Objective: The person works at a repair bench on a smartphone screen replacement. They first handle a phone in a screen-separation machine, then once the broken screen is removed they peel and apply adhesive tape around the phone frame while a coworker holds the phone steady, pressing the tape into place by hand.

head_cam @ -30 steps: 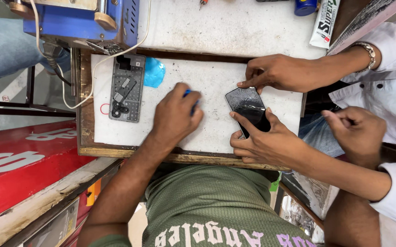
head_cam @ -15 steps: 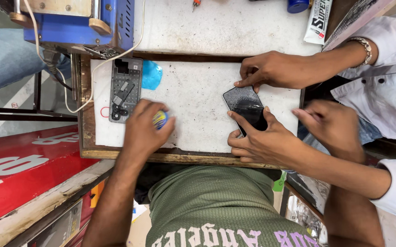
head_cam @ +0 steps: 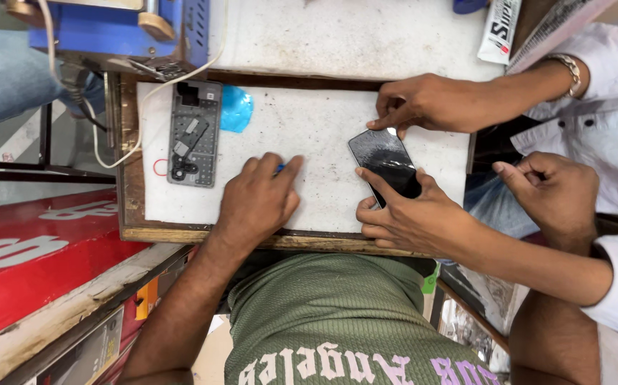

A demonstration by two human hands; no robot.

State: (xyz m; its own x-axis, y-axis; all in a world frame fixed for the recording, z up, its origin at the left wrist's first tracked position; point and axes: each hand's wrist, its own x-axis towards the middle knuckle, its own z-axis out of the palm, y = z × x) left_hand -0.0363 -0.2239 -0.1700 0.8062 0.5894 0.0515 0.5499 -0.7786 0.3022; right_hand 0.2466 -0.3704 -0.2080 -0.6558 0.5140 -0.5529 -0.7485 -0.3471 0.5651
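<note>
**Work surface seen from above.** A white mat in a wooden frame is lying against the pale counter. A red panel is flanking it on the left.

- **Left hand:** The person's left hand is resting on the mat, fingers bending over a small blue item. Only a sliver of the item is showing, so whether the fingers are gripping it cannot be told.
- **Right hand:** The right hand is hanging off the mat's right side, fingers curling into a loose fist with nothing visible inside.
- **Co-worker:** A co-worker's two hands, one above and one below, are touching a dark-screened phone that is lying tilted on the mat.
- **Left of the mat:** A grey opened phone frame is sitting near the mat's left edge, with a blue film scrap just beside it. A blue machine is being cut off by the top border.
- **Open room:** Bare mat is lying open between the left hand and the phone.
</note>
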